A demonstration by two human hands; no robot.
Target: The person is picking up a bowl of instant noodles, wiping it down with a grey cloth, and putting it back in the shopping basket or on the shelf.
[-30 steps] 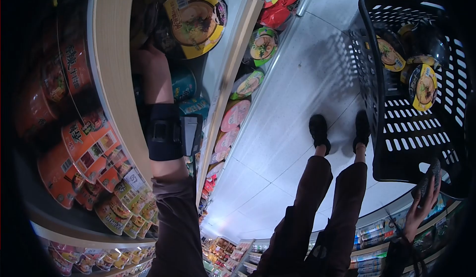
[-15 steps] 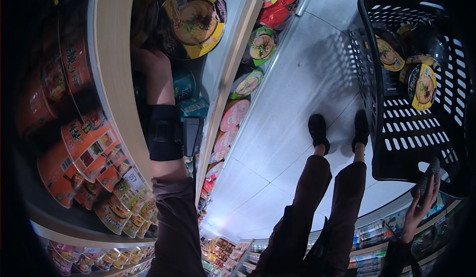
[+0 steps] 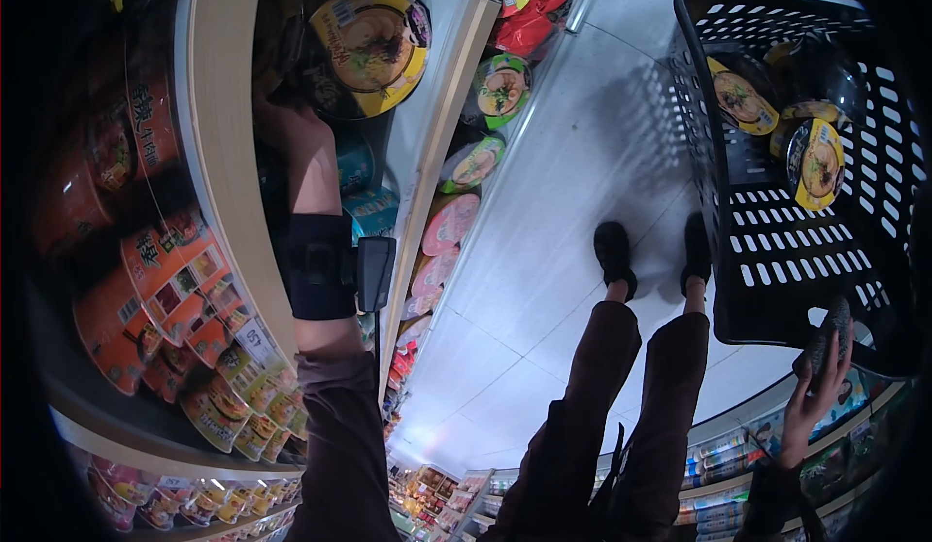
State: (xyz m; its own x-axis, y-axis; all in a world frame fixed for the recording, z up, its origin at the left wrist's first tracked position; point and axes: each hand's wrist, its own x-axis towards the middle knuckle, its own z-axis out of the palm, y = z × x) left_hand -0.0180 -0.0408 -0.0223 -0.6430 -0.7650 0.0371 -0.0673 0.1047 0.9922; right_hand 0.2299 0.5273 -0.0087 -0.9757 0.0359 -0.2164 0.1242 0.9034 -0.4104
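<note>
On the left, my left hand (image 3: 283, 123) reaches deep into a shelf, just below a black and yellow instant noodle bowl (image 3: 371, 49). Its fingers are lost in shadow behind the bowl, so whether they grip anything cannot be seen. A black strap with a small box circles that forearm. At the lower right, my right hand (image 3: 821, 379) is closed around the padded handle (image 3: 828, 336) of a black shopping basket (image 3: 777, 327). Several noodle bowls lie inside the basket, among them one with a yellow and black lid (image 3: 817, 164).
Teal noodle cups (image 3: 371, 210) stand in the shelf beside my forearm. Orange noodle cups (image 3: 160, 290) fill the shelf at far left. A lower shelf of packaged bowls (image 3: 503, 91) borders the tiled floor (image 3: 524, 299), where my feet stand. More stocked shelves run along the bottom.
The basket and my right hand appear slightly further left and up. The noodle bowl beside my left hand has shifted a little left in view. My left arm stays inside the shelf.
</note>
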